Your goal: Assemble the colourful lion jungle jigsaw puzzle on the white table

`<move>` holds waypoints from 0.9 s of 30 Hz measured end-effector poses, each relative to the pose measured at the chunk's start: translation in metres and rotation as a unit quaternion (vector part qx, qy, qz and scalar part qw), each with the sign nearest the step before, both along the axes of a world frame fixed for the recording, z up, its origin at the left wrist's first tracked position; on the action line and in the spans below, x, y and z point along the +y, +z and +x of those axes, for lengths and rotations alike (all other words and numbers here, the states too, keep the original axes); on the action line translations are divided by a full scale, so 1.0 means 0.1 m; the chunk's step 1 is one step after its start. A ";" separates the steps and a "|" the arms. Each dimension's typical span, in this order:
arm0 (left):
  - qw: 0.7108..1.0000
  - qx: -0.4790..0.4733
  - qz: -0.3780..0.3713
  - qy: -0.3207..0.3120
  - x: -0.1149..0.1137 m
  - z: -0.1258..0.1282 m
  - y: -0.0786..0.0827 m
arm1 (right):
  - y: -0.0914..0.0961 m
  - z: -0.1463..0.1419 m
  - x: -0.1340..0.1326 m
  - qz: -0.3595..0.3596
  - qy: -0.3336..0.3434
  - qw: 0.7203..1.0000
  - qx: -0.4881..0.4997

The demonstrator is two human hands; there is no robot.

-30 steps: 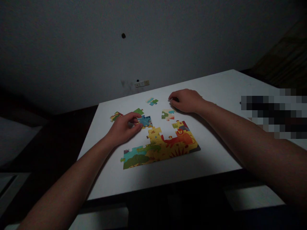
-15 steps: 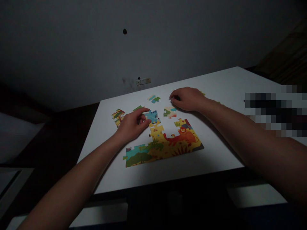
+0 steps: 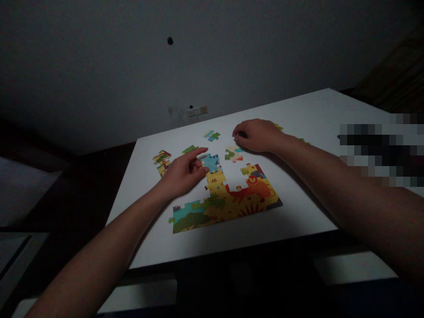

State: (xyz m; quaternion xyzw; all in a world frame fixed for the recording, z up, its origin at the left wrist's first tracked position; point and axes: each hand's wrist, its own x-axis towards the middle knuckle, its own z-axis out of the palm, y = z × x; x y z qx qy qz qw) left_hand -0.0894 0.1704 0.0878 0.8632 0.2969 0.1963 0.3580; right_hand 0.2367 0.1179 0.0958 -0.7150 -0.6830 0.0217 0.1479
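A partly joined jigsaw puzzle [image 3: 232, 198] with a red lion on yellow lies on the white table [image 3: 298, 212]. My left hand [image 3: 182, 174] pinches a blue puzzle piece [image 3: 211, 161] and holds it against the top edge of the joined part. My right hand [image 3: 258, 134] rests further back on the table, fingers curled over something dark that I cannot make out. Between the hands lies a loose beige and green piece [image 3: 233, 153].
Loose pieces lie at the back: a light blue one [image 3: 211, 135], a green one [image 3: 189, 149] and a striped one [image 3: 161, 160] at the left. A wall socket [image 3: 197, 110] sits on the grey wall behind. A blurred patch covers the right.
My left hand has slid the blue piece to the right, up to the top edge of the joined puzzle. My right hand has stayed in place.
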 end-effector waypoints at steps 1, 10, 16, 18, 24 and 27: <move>1.000 0.016 0.019 -0.004 -0.01 0.00 0.01 | 0.00 0.00 0.00 -0.003 0.002 1.000 -0.001; 0.978 0.090 0.185 -0.030 -0.01 0.00 0.04 | 0.03 -0.02 -0.01 -0.011 0.007 1.000 0.000; 0.953 0.121 0.277 -0.031 -0.01 -0.04 0.10 | 0.06 -0.03 -0.02 -0.013 0.005 1.000 0.001; 0.954 0.096 0.276 -0.065 -0.02 -0.05 0.12 | 0.06 -0.04 -0.02 -0.014 0.003 1.000 -0.001; 0.964 0.046 0.225 -0.133 0.00 -0.06 0.07 | 0.05 -0.03 -0.01 -0.010 0.006 1.000 -0.006; 0.968 0.042 0.209 -0.130 0.04 -0.09 0.05 | 0.04 -0.03 -0.01 -0.012 0.005 1.000 -0.003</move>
